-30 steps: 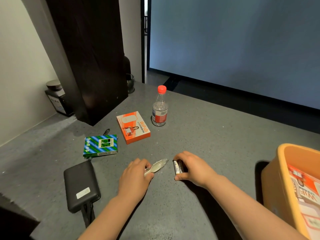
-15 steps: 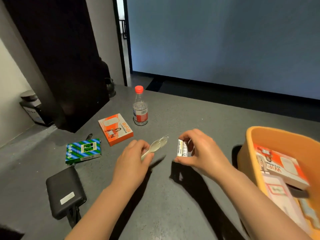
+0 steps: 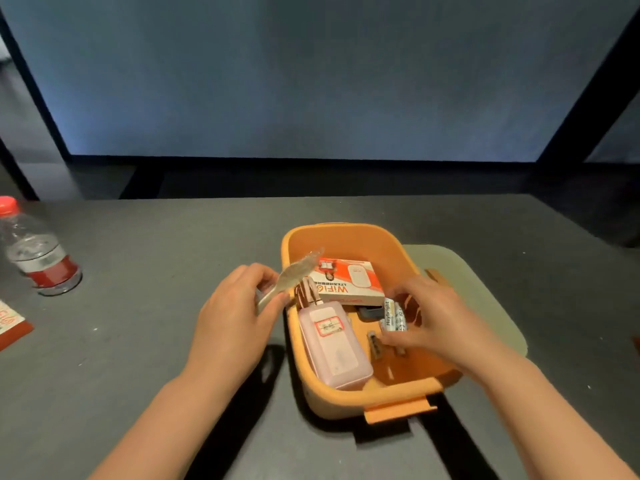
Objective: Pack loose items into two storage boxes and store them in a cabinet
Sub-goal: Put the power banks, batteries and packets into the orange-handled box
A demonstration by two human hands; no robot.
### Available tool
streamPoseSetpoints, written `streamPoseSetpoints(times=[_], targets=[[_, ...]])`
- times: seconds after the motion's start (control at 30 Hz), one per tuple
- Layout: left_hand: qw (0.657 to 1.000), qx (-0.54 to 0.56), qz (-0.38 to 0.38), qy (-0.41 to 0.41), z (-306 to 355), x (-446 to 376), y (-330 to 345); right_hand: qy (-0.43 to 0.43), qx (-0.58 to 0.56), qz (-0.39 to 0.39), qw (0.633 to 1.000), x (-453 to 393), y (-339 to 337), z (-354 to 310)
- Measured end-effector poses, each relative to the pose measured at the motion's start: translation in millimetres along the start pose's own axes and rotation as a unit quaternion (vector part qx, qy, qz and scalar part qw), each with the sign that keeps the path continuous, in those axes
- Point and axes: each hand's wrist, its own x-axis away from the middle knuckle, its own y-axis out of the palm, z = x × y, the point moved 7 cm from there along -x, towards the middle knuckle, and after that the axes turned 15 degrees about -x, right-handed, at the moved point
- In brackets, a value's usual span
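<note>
An orange storage box (image 3: 346,400) sits on the dark table in front of me. Inside lie an orange-and-white WiFi carton (image 3: 349,285), a pink case (image 3: 332,351) with a red-edged label and some small dark pieces. My right hand (image 3: 436,320) is inside the box, fingers closed on a pack of batteries (image 3: 393,317) low over the bottom. At the box's left rim, my left hand (image 3: 235,317) grips a clear plastic spoon (image 3: 294,275), its bowl tilted up over the rim.
A pale green lid (image 3: 485,292) lies under and to the right of the box. A water bottle (image 3: 38,258) with a red cap stands at far left, with the corner of another orange carton (image 3: 10,323) below it. A large screen rises behind the table.
The view has swung right, putting the orange box in the middle. Both hands moved right: the battery pack went from above the table into the box, and the spoon reached its left rim.
</note>
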Motion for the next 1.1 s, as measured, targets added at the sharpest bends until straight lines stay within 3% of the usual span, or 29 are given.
streamPoseSetpoints(times=[0.2, 0.33, 0.47, 0.63, 0.83, 0.97, 1.1], targets=[[1.0, 0.013, -0.01, 0.022, 37, -11, 22, 0.001, 0.106, -0.131, 0.986, -31, 29, 19], [0.999, 0.02, -0.03, 0.019, 44, -17, 35, 0.047, 0.122, -0.224, 0.966, -50, 60, 38], [0.997, 0.049, -0.063, 0.007, 48, -25, 48, 0.072, 0.177, -0.269, 0.944, -53, 72, 48], [0.992, 0.053, -0.113, 0.017, 58, -35, 69, 0.041, 0.177, -0.221, 0.958, -56, 68, 46], [0.985, -0.006, -0.168, 0.037, 67, -46, 88, 0.006, 0.028, -0.086, 0.996, -30, 19, 26], [0.976, -0.045, -0.208, 0.052, 76, -50, 111, 0.017, -0.035, 0.018, 0.999, 1, -18, 31], [0.974, -0.052, -0.219, 0.037, 80, -70, 130, 0.031, -0.053, 0.05, 0.997, 17, -28, 36]])
